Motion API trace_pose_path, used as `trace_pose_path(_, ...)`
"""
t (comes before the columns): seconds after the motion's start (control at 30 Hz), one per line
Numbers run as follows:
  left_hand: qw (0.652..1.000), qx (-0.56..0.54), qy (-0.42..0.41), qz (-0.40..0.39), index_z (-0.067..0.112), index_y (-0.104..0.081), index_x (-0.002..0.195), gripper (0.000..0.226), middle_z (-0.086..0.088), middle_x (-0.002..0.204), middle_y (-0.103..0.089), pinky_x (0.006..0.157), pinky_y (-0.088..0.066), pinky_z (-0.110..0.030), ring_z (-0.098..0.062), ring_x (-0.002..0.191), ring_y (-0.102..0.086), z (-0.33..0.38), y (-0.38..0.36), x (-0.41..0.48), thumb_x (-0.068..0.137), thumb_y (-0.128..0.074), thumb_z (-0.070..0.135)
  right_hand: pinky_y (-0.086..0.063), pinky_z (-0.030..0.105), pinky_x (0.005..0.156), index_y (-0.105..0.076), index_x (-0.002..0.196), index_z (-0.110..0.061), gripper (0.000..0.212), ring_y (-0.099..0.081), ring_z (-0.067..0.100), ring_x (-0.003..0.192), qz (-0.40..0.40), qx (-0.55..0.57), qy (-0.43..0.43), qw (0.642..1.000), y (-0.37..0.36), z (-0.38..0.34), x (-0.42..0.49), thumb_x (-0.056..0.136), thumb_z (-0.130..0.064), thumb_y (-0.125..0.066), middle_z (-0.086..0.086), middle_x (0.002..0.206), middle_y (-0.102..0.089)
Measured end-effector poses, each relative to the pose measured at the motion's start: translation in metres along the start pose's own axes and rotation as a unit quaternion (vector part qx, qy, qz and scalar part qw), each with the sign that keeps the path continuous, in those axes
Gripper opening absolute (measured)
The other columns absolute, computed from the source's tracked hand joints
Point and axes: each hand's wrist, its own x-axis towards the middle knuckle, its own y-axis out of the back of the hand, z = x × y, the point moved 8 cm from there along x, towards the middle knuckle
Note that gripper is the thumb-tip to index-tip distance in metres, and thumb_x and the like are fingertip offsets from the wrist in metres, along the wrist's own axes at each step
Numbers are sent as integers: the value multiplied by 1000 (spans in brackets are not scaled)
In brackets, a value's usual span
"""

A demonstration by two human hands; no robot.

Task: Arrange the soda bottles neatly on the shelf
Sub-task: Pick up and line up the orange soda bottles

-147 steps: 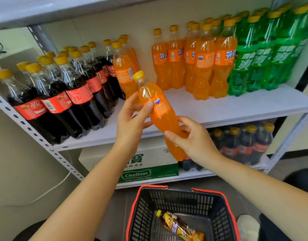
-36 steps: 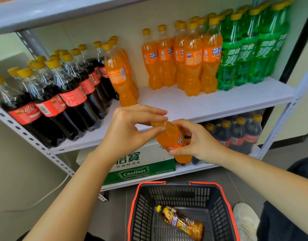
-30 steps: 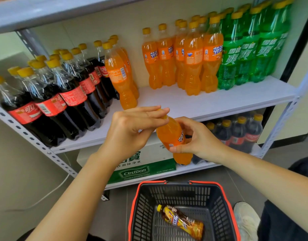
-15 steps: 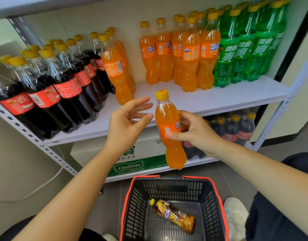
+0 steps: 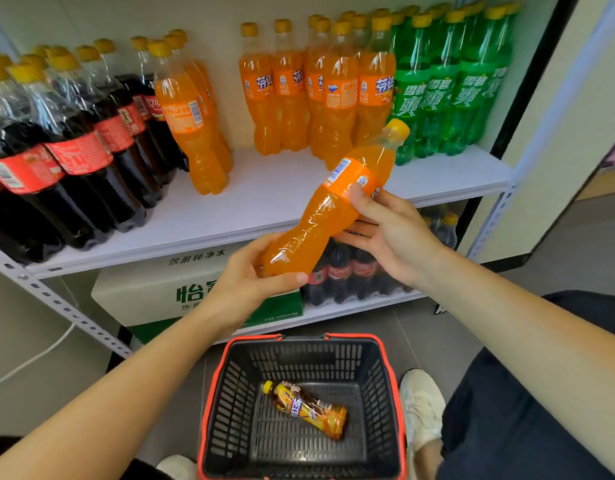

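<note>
An orange soda bottle [image 5: 328, 209] with a yellow cap is held tilted in front of the white shelf [image 5: 275, 188], cap pointing up and to the right. My right hand [image 5: 389, 233] grips it around the label. My left hand [image 5: 250, 282] cups its base from below. On the shelf stand cola bottles [image 5: 77, 150] at the left, two orange bottles [image 5: 191, 123] beside them, a group of orange bottles [image 5: 320, 88] at the back and green soda bottles [image 5: 441, 95] at the right.
A black basket with a red rim [image 5: 212, 393] sits on the floor below my arms, with a tea bottle [image 5: 306, 408] lying in it. The lower shelf holds a green and white water carton [image 5: 153, 292] and small cola bottles [image 5: 347, 271]. My shoe [image 5: 420, 403] is next to the basket.
The bottle was upright in my right hand with my left hand open beside it. It has tipped so its cap points up and right, and my left hand has closed under its base.
</note>
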Motion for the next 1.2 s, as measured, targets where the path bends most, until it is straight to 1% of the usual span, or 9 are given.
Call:
trace_pose_path(0.1, 996, -68, -37, 47, 33, -67, 129, 73, -4, 126, -69, 97, -57, -52, -40, 113, -68, 13, 8, 0, 61, -92, 26, -62, 35, 73, -63, 123, -18, 51, -76, 30, 96, 28, -105, -26, 994, 12, 5, -7, 88, -54, -63, 10, 107, -77)
trace_pose_path(0.23, 990, -43, -103, 84, 35, -69, 125, 69, 6, 112, -71, 81, -60, -33, -22, 95, -72, 43, 21, 1, 61, -92, 21, -58, 29, 54, -70, 108, -14, 49, -77, 26, 72, 35, -288, -33, 957, 18, 12, -22, 89, -58, -62, 9, 80, -78)
trace_pose_path(0.33, 989, 10, -129, 73, 29, -68, 127, 69, 1, 110, -71, 76, -59, -27, -18, 87, -74, 56, 18, 2, 68, -92, 4, -55, 27, 54, -77, 86, -17, 20, -72, 14, 58, 58, -402, 100, 908, 18, -1, -27, 87, -36, -78, 2, 63, -72)
trace_pose_path(0.4, 988, 48, -135, 51, 25, -68, 127, 67, 2, 107, -73, 74, -60, -26, -19, 84, -76, 58, 9, 2, 69, -91, 1, -50, 21, 62, -76, 91, -20, 18, -64, 4, 64, 72, -454, 205, 864, 13, -16, -31, 80, -31, -85, -6, 70, -68)
trace_pose_path(0.5, 988, 77, -131, 27, 24, -69, 125, 66, 3, 109, -70, 71, -62, -30, -20, 82, -76, 56, -5, 3, 67, -94, 5, -46, 20, 83, -64, 123, -25, 61, -57, 4, 96, 17, -528, 223, 819, 0, -11, -26, 70, -40, -89, -7, 104, -58)
trace_pose_path(0.63, 987, 82, -136, 10, 32, -69, 123, 63, 14, 107, -67, 70, -59, -25, -17, 91, -73, 53, -16, 5, 65, -94, 23, -54, 39, 98, -47, 145, -34, 84, -57, 6, 119, -86, -524, 139, 836, -14, 16, -18, 72, -49, -87, -13, 133, -59)
trace_pose_path(0.8, 995, 50, -85, 6, 32, -72, 114, 40, 1, 110, -67, 67, -63, -34, -23, 93, -75, 51, -18, 5, 77, -81, 45, -56, 43, 95, -51, 144, -33, 79, -62, 9, 117, -118, -472, 149, 861, -16, 21, -22, 75, -41, -87, -14, 132, -64)
trace_pose_path(1.0, 996, 79, -39, 21, 27, -73, 114, 32, -4, 105, -68, 67, -65, -46, -25, 86, -76, 51, -12, 7, 85, -75, 41, -56, 44, 96, -49, 145, -38, 79, -62, 10, 118, -113, -460, 145, 869, -16, 25, -20, 75, -41, -87, -14, 132, -63)
trace_pose_path(1.2, 997, 75, -5, 32, 23, -78, 103, 29, -1, 99, -76, 67, -62, -34, -19, 87, -75, 50, -7, 6, 85, -71, 44, -55, 43, 97, -43, 147, -45, 85, -59, 10, 120, -123, -494, 132, 850, -16, 33, -17, 73, -52, -84, -18, 136, -60)
